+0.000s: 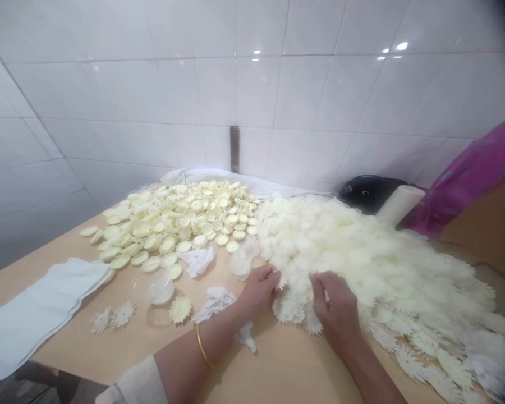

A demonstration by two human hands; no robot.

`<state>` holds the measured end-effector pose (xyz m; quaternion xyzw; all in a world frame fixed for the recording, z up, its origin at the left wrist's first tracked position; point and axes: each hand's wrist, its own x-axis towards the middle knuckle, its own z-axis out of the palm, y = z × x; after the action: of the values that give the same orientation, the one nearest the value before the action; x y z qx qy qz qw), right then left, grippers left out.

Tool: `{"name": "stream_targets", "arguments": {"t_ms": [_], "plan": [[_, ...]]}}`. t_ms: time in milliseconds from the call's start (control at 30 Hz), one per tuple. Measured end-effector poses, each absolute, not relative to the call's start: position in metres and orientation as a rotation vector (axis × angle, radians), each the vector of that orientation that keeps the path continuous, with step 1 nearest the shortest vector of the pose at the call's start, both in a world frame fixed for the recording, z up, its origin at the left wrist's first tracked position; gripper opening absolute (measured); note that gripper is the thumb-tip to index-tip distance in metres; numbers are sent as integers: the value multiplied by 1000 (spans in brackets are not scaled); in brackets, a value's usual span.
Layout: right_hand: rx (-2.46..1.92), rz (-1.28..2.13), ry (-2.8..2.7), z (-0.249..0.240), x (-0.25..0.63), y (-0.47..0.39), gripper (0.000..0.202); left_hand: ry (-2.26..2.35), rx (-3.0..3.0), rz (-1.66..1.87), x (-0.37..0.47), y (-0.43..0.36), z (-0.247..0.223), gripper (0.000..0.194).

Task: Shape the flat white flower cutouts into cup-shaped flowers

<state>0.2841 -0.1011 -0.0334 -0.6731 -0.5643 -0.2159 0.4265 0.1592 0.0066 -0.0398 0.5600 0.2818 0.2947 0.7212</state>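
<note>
Where our L hand (261, 285) is: at the left edge of the heaped thin white discs (320, 235), fingers pinched shut, prob. on a disc's rim (a bit blurry).
R hand (336, 306): we hold it over the same heap's near edge, fingers curled, thumb near index; can't tell if it grips anything.
Cupped discs (202, 210): piled back L on tan table (278, 365).
Crumpled cloth (214, 300): by our L forearm, partly under it.
White sheets (46, 314): stacked far L.
White roll (399, 205): back R, w/ pink plastic (471, 179) nearby.
</note>
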Motion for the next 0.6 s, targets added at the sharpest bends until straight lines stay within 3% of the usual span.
{"name": "stream_targets", "arguments": {"t_ms": [233,400,600], "plan": [[-1695,-391,-1399,-20,268,-88,21,547,1323,675,158,13,-44,30],[-1611,-6,-1385,3,260,-68,14,542,1323,735,157,18,-43,38],[-1418,490,-1216,-7,252,-51,18,564,1183,718,158,20,-42,38]]}}
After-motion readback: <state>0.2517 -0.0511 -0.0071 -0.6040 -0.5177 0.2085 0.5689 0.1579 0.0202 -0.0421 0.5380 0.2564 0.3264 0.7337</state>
